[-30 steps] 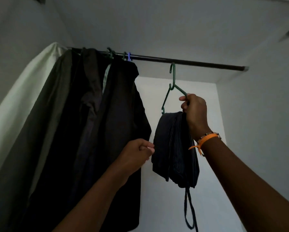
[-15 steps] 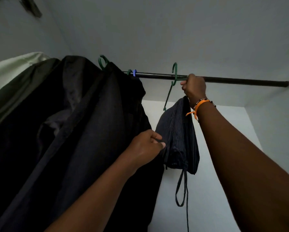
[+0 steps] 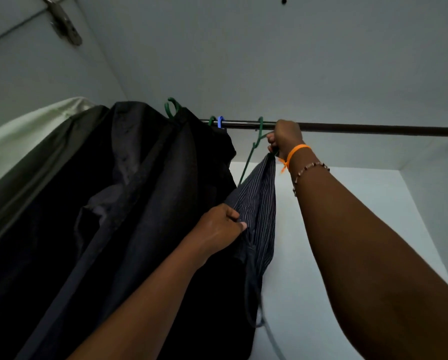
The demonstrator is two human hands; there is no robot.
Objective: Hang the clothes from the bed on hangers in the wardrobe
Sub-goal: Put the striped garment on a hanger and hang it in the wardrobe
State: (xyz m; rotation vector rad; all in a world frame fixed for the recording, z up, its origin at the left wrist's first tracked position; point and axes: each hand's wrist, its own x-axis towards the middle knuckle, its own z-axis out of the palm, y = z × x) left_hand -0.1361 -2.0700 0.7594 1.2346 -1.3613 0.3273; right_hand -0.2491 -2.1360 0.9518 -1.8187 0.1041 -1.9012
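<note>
A dark metal rail (image 3: 360, 129) runs across the top of the wardrobe. A green hanger (image 3: 254, 146) has its hook over the rail, and a dark pinstriped garment (image 3: 259, 203) hangs folded from it with a drawstring dangling below. My right hand (image 3: 284, 136) grips the hanger's shoulder just under the rail. My left hand (image 3: 221, 227) pinches the garment's left edge lower down.
Several dark garments (image 3: 139, 203) hang on green and blue hangers to the left, with a pale green one (image 3: 23, 141) at the far left. White wardrobe walls (image 3: 347, 203) close in behind and to the right. The rail is bare to the right of my hand.
The green hanger has gone up from below the rail and its hook now sits over it. My left hand has taken hold of the striped garment's edge. The view has tilted upward.
</note>
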